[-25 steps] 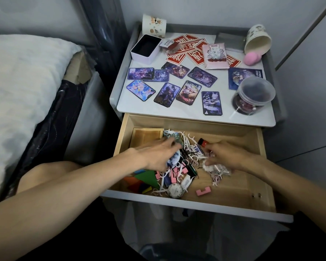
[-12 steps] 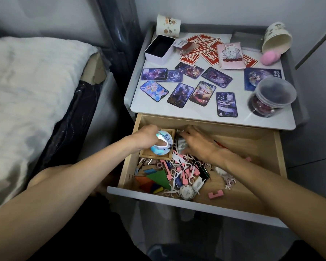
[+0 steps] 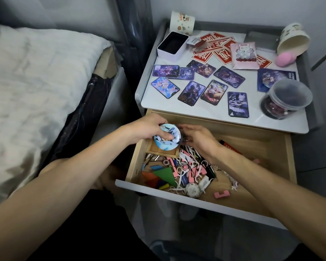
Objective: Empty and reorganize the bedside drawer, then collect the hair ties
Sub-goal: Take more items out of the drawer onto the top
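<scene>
The wooden bedside drawer (image 3: 288,157) stands pulled open. Its left and middle hold a jumble of pink blocks, white floss picks, coloured tangram pieces (image 3: 163,175) and a small wooden tray (image 3: 162,150). My left hand (image 3: 149,129) grips a round blue picture badge (image 3: 167,136) above the drawer's back left corner. Just right of the badge my right hand (image 3: 198,138) hovers over the clutter with fingers loosely curled, reaching toward the badge; I cannot tell whether it holds anything. No hair tie can be made out in the pile.
The nightstand top (image 3: 205,113) carries several picture cards, red packets, an open white tin (image 3: 172,47), two paper cups, a pink sponge (image 3: 285,59) and a lidded clear jar (image 3: 285,99). A bed (image 3: 36,87) lies close on the left. A pink block (image 3: 221,194) sits near the drawer front.
My left hand has picked the round badge out of the clutter and lifted it toward the drawer's back left. My right hand has crossed from the drawer's right side to beside the badge.
</scene>
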Motion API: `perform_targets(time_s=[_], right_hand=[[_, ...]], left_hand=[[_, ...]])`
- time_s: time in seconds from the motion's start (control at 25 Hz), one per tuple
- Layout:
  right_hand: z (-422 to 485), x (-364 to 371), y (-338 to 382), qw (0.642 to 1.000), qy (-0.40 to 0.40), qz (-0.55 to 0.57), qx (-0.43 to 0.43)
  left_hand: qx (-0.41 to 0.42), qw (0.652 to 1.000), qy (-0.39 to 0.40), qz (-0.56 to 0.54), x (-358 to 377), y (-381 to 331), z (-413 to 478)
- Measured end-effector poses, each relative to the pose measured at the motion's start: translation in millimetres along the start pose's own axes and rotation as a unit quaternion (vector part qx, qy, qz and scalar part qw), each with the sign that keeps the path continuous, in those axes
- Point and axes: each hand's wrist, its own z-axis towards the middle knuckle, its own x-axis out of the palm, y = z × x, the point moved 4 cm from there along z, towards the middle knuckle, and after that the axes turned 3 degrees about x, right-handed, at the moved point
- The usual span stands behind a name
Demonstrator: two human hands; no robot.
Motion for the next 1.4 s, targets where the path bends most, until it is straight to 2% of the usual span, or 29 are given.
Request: perform_targets(time_s=[0.04, 0.12, 0.16, 0.28, 0.44, 0.56, 0.68, 0.8, 0.92, 1.04, 1.16, 1.4], right_hand=[[2.1, -1.4, 0.2, 0.994, -0.018, -0.108, -0.011], [7.4, -1.2, -1.6, 0.932, -0.07, -0.353, -0.049], [9.5, 2.1, -3.8, 0.902, -0.087, -0.419, -0.056], [16.2, 13.3, -11.0, 0.882, -0.135, -0.447, -0.062], [15.7, 9.8, -6.7, 0.9, -0.186, -0.39, -0.052], [0.7, 3.0, 2.4, 0.919, -0.174, -0.348, -0.06], [-32.7, -8.9, 22.4, 0.929, -0.144, -0.323, -0.106], [-79.1, -31.1, 58.0, 0.919, -0.17, -0.311, -0.171], [-93.5, -73.6, 100.6, 0.928, -0.245, -0.217, -0.176], [-63.7, -116.6, 136.5, 0.944, -0.307, -0.048, -0.115], [-10.8, -143.8, 166.1, 0.938, -0.324, 0.098, -0.076], [79.2, -176.9, 200.6, 0.947, -0.293, 0.115, -0.057]], left_hand=[[0.002, 1.0, -0.005, 0.03, -8.7, 1.3, -3.7], [-0.003, 0.998, -0.006, 0.062, -24.2, 4.0, -11.0], [-0.008, 0.998, -0.002, 0.056, -29.5, 4.5, -13.5], [-0.006, 1.0, -0.004, 0.025, -41.3, 1.0, -17.0], [0.001, 1.0, -0.018, 0.004, -48.9, -7.2, -16.8], [0.005, 1.0, -0.004, -0.029, -47.7, -12.8, -15.9], [0.025, 0.994, -0.009, -0.105, -44.6, -22.9, -19.6], [0.063, 0.969, -0.049, -0.232, -44.1, -39.5, -23.0], [0.075, 0.933, -0.108, -0.334, -51.9, -59.3, -15.0], [0.075, 0.915, -0.138, -0.373, -61.3, -82.9, 4.8], [0.056, 0.908, -0.155, -0.385, -68.4, -102.8, 35.6], [0.016, 0.928, -0.155, -0.338, -80.2, -130.4, 108.8]])
